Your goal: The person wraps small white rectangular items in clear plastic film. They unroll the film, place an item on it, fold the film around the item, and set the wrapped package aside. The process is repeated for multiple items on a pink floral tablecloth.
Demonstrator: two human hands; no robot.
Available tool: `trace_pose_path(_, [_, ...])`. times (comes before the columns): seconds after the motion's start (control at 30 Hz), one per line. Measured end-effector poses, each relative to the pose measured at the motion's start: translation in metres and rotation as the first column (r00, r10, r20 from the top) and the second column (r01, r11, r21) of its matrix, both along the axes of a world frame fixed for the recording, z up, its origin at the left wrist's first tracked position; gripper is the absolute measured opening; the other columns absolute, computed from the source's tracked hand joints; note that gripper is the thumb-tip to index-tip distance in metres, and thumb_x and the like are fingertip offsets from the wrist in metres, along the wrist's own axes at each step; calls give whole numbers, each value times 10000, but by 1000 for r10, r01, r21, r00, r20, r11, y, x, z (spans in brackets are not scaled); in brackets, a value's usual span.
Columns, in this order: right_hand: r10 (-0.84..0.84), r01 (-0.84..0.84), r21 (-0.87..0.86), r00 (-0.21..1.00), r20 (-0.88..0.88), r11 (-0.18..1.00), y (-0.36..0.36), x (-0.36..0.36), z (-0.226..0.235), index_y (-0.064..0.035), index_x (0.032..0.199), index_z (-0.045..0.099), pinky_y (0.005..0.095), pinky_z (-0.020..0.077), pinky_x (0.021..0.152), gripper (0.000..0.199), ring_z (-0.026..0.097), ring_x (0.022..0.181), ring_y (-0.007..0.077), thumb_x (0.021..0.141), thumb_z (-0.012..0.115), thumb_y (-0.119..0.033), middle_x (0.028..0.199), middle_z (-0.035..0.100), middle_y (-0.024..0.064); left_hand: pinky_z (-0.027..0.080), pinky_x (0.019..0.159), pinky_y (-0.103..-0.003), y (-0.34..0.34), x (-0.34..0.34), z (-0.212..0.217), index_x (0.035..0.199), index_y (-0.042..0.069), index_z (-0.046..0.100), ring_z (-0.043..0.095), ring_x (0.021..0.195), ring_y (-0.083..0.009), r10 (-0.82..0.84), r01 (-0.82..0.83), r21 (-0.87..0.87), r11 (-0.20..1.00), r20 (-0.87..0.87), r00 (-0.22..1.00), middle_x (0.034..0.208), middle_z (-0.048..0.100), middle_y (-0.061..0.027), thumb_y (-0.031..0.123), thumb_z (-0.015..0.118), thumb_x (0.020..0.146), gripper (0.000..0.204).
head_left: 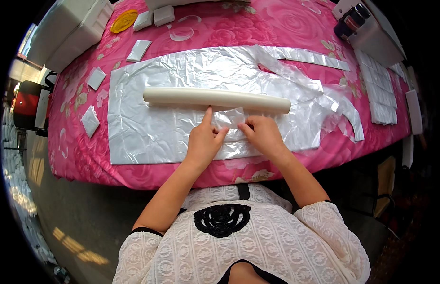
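Note:
A stack of thin, shiny plastic sheets (172,66) with strap-like ends at the right, like disposable aprons, lies spread across the table. On top rests a cream-white tube (215,97), lying crosswise in front of me. Just below the tube, a small folded piece of clear plastic (229,117) sits between my hands. My left hand (203,139) has its index finger stretched toward the tube's lower edge and its thumb apart, beside the folded piece. The right hand (262,135) pinches that piece's right edge between thumb and fingers.
Several small folded white packets (90,121) lie along the table's left side. A yellow ring-shaped item (124,21) and a white foam box (78,35) are far left. At right are folded plastic sheets (377,87), a dark bottle (352,21) and a white box (383,40).

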State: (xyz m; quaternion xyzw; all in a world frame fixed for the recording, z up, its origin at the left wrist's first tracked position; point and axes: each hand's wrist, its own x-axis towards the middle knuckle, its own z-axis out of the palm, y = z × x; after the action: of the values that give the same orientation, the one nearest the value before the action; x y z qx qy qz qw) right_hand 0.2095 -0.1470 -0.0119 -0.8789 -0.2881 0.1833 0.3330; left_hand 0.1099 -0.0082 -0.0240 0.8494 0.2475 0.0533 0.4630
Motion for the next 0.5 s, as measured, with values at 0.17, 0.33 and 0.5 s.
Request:
trace_pose_path(0.17, [-7,8,-23,999,38,1000,0,0,-4,-4,723,651,408,455,595,264,594,629,333,792,613,-256,659,610,165,459,576,-260,2,2,4,1298,-52,369,594,588,-152,14,-15,-49,999,-22,1000,659,607,-85,171,680,769,654])
trace_pose_path(0.33, [-29,11,-99,983,-180,995,7,9,10,32,696,636,399,461,583,304,597,565,310,812,589,-245,592,599,166,487,717,-334,-4,-7,7,1255,-3,443,600,848,-251,-107,-53,586,808,235,966,957,601,-124,117,666,742,573])
trace_pose_path(0.5, [-91,72,-62,920,-382,995,8,14,9,57,665,612,366,454,526,326,576,489,252,822,575,-226,539,574,150,442,870,-384,-17,-10,-2,1211,-6,472,516,1060,-306,-448,232,598,767,242,860,1164,516,-156,126,662,711,551])
